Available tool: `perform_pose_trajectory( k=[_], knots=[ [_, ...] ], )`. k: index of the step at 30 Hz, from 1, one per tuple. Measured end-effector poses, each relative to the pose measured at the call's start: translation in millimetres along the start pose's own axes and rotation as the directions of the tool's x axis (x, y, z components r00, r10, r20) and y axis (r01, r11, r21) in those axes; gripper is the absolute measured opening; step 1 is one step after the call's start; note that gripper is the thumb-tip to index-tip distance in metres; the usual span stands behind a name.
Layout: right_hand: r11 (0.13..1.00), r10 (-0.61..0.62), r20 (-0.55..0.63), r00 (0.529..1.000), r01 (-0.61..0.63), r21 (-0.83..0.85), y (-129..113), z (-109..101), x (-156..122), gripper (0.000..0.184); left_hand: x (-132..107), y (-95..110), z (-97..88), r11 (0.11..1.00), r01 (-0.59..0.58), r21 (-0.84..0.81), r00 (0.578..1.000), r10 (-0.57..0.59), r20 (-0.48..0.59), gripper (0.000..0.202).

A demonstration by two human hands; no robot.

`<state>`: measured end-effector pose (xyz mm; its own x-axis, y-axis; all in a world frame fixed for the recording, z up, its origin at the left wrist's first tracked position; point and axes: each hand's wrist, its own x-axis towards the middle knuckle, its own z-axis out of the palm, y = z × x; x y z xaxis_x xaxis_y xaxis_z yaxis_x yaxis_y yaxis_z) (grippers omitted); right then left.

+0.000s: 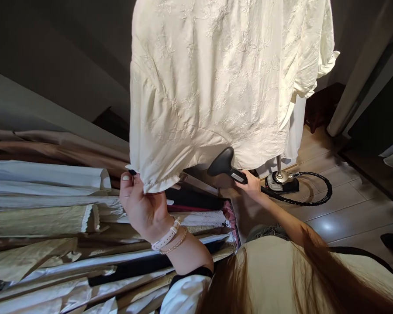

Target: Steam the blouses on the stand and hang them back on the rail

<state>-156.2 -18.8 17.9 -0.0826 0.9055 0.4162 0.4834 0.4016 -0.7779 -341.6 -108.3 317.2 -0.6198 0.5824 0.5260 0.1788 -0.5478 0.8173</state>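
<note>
A cream embroidered blouse [209, 87] hangs in front of me, with a gathered sleeve or ruffled hem edge [159, 185] at its lower left. My left hand [142, 205] is shut on that ruffled edge, pinching it between thumb and fingers. My right hand [250, 185] grips the handle of a black handheld garment steamer head [224, 163]. The steamer's flat face rests against the lower part of the blouse. A coiled black hose [314, 198] runs from the steamer base [281, 182] on the floor; its link to the handle is hidden behind my arm.
A rack of garments in pale, beige and dark fabrics [52, 222] lies along the left side. A wood-look floor [343, 209] spreads to the right, with a steamer pole [278, 165] rising from the base. A tall beige panel [363, 74] stands at the right.
</note>
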Motion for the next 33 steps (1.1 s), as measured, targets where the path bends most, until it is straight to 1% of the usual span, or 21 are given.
perform_pose_trajectory(
  k=[3, 7, 10, 13, 16, 21, 24, 28, 30, 33],
  knots=[
    [1.0, 0.006, -0.005, 1.0, -0.006, 0.022, -1.7, 2.1, 2.0, 0.044, -1.8, 2.4, 4.2, 0.993, 0.008, -0.117, 0.998, -0.015, -0.058, 0.05],
    [0.989, 0.145, 0.06, 0.988, -0.145, -0.004, 6.3, 2.5, -6.3, 0.047, -3.9, 6.0, 11.0, 0.989, 0.012, -0.148, 0.998, -0.021, -0.062, 0.05],
    [0.977, 0.211, 0.058, 0.976, -0.211, -0.01, 10.3, 1.6, -10.5, 0.051, -3.3, 4.8, 11.3, 0.994, -0.02, -0.107, 0.996, 0.011, -0.09, 0.047],
    [0.976, 0.216, 0.016, 0.976, -0.217, 0.03, 7.0, 1.8, -3.0, 0.054, -1.8, 2.2, 10.0, 0.996, -0.046, -0.078, 0.995, 0.038, -0.093, 0.046],
    [0.972, 0.232, -0.008, 0.973, -0.231, 0.052, 5.4, 4.5, 3.3, 0.051, -1.0, 0.5, 9.6, 0.997, -0.037, -0.065, 0.997, 0.032, -0.074, 0.047],
    [0.943, 0.331, 0.049, 0.942, -0.332, 0.01, 13.1, 10.0, -11.9, 0.049, 0.1, -5.8, 5.4, 0.998, -0.067, -0.014, 0.996, 0.066, -0.055, 0.044],
    [0.944, 0.325, 0.042, 0.945, -0.327, 0.047, 10.6, 12.8, -13.3, 0.05, 1.0, -9.4, 3.2, 0.996, -0.09, 0.005, 0.995, 0.09, -0.044, 0.041],
    [0.951, 0.29, 0.01, 0.957, -0.289, 0.108, 2.8, 17.8, -0.5, 0.053, -0.6, -5.1, 8.4, 0.998, -0.035, -0.043, 0.997, 0.033, -0.063, 0.045],
    [0.937, 0.328, 0.026, 0.944, -0.329, 0.113, 3.9, 20.1, -0.7, 0.053, -2.6, 0.1, 13.1, 0.997, -0.003, -0.071, 0.998, -0.002, -0.067, 0.047],
    [0.905, 0.411, 0.062, 0.91, -0.415, 0.097, 11.9, 21.9, -11.9, 0.053, -6.0, 6.5, 18.1, 0.997, 0.017, -0.079, 0.998, -0.021, -0.058, 0.048]
  ],
)
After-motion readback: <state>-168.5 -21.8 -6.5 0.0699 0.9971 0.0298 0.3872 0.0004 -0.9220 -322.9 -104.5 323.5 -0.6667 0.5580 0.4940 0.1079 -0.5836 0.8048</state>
